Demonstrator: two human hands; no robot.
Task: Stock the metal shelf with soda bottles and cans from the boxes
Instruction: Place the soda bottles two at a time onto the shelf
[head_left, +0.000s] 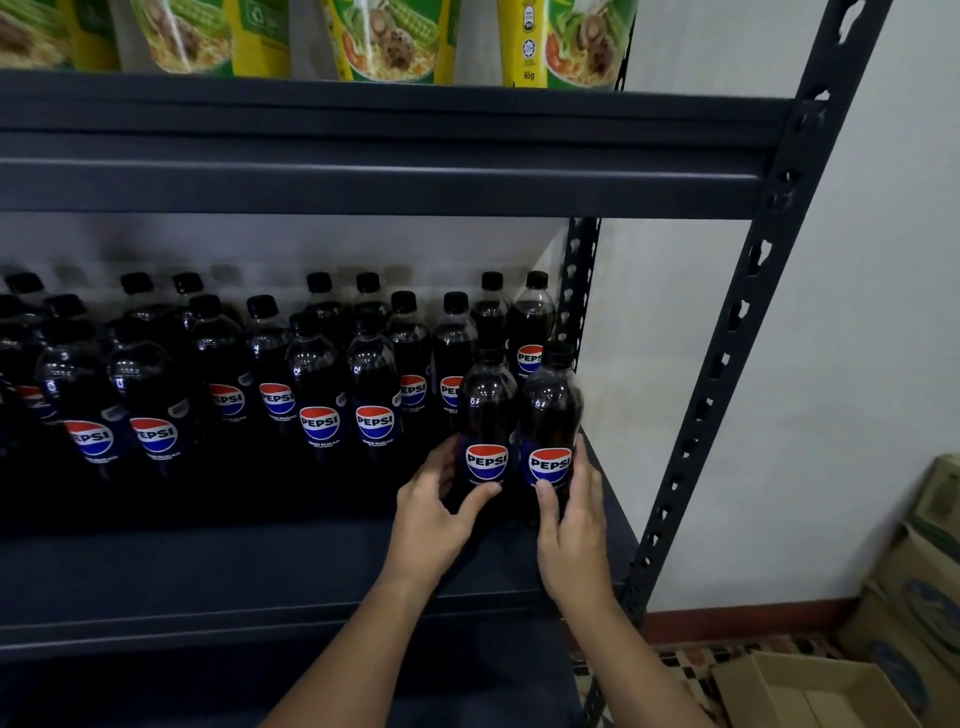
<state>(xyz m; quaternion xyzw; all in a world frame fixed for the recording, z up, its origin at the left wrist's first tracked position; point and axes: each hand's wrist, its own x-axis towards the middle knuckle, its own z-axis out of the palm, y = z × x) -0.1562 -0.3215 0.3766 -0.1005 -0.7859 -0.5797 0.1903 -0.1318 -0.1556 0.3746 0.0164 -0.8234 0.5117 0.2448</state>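
Two dark Pepsi bottles stand upright side by side at the right end of the dark metal shelf (260, 571). My left hand (434, 506) grips the left bottle (485, 415) low on its body, thumb across the front. My right hand (569, 525) grips the right bottle (550, 410) the same way, near the shelf's right edge. Several more Pepsi bottles (322, 395) fill the shelf in rows to the left and behind.
Green and yellow noodle packets (384, 41) sit on the shelf above. The perforated shelf upright (727, 353) runs diagonally at the right. An open cardboard box (810, 691) lies on the floor at bottom right, with stacked cartons (924, 571) beside it.
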